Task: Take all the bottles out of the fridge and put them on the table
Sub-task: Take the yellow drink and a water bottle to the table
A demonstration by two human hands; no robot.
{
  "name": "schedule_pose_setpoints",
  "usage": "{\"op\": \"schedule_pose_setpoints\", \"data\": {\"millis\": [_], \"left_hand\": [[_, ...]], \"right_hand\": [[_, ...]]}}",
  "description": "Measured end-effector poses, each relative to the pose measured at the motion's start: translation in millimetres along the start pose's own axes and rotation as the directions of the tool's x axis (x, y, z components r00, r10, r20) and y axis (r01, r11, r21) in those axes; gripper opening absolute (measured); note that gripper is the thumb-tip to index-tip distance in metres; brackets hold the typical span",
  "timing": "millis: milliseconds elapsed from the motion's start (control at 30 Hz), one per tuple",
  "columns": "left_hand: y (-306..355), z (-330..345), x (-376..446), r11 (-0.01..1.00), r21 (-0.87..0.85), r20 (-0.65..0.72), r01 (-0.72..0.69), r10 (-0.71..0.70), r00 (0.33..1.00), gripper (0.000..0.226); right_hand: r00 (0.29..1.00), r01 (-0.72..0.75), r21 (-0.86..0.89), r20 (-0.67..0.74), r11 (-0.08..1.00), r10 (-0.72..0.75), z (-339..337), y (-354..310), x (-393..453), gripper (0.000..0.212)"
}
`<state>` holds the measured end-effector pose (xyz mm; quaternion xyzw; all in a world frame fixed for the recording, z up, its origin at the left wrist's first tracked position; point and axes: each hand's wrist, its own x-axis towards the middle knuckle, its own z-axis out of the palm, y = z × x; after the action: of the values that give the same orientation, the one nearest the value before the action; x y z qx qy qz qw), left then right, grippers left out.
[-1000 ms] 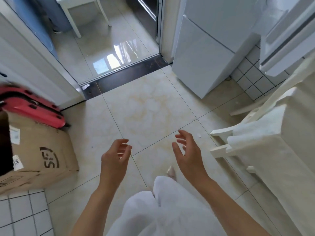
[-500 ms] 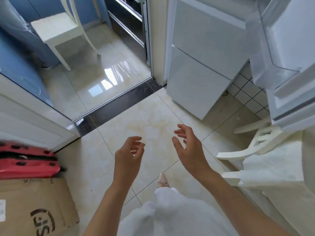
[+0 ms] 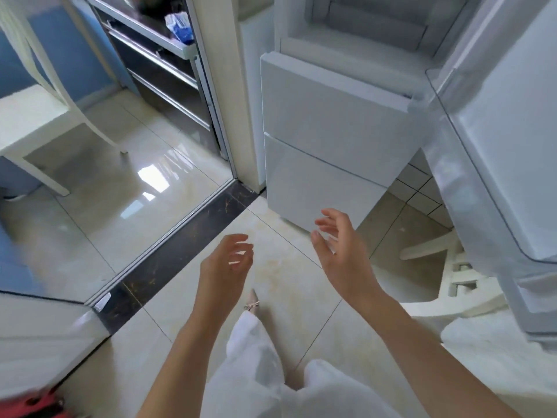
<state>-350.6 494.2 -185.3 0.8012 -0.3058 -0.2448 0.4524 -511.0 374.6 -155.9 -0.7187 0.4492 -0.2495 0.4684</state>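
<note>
Both hands hang in front of the fridge [image 3: 325,140], empty, over the pale floor tiles [image 3: 283,267]. Left hand [image 3: 224,265] is held palm down with the wrist bent, its fingers loosely curled and a little apart, holding nothing; its forearm runs down to the lower edge of the view. Right hand [image 3: 342,251] sits nearer the fridge, just short of its lowest drawer front, palm turned inward, thumb and fingers spread and relaxed, touching nothing. That forearm crosses up from the lower right corner.

Two white drawer fronts of the fridge are closed, while the upper compartment above them stands open; only its pale inner floor and back shelf show, cut off by the top edge. Whether bottles stand inside cannot be told. Right of the fridge body the open fridge door [image 3: 506,146] swings into view, blurred and cut off at the right edge. Below that door a white chair [image 3: 446,267] is partly hidden. Left of the fridge, past a door frame, a dark shelf unit [image 3: 156,52] holds a blue and white packet too blurred to read. Below the hands a white garment and one pointed shoe [image 3: 252,303] show.
</note>
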Motion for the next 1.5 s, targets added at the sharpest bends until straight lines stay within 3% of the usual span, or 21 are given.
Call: {"op": "schedule_pose_setpoints", "data": {"millis": [367, 767, 1067, 1300, 1433, 1500], "left_hand": [[81.4, -20.5, 238.2, 0.971, -0.01, 0.237, -0.239, 0.235, 0.943, 0.032], [199.0, 38.6, 408.9, 0.898, -0.178, 0.246, -0.402, 0.436, 0.866, 0.029], [327.0, 107.1, 504.4, 0.797, -0.308, 0.124, -0.52, 0.575, 0.809, 0.026], [403.2, 167.9, 571.6, 0.788, -0.396, 0.127, -0.471, 0.555, 0.822, 0.028], [431.5, 196.8, 605.7, 0.781, -0.41, 0.137, -0.47, 0.563, 0.815, 0.032], [442.4, 208.9, 619.3, 0.793, -0.388, 0.146, -0.47, 0.556, 0.818, 0.037]], "right_hand": [[0.95, 0.01, 0.027, -0.311, 1.0, -0.001, -4.0, -85.5, 204.4, 0.039], [0.841, 0.067, -0.021, -0.536, 0.998, -0.067, -64.3, -141.6, 355.2, 0.041], [0.739, 0.137, -0.052, -0.66, 0.989, -0.137, -147.5, -166.0, 493.9, 0.039], [0.679, 0.145, -0.025, -0.724, 0.989, -0.118, -211.5, -161.6, 582.5, 0.033], [0.667, 0.113, 0.0, -0.741, 0.994, -0.075, -238.8, -159.9, 619.5, 0.037], [0.68, 0.108, 0.021, -0.731, 0.994, -0.059, -246.7, -157.2, 633.9, 0.029]]}}
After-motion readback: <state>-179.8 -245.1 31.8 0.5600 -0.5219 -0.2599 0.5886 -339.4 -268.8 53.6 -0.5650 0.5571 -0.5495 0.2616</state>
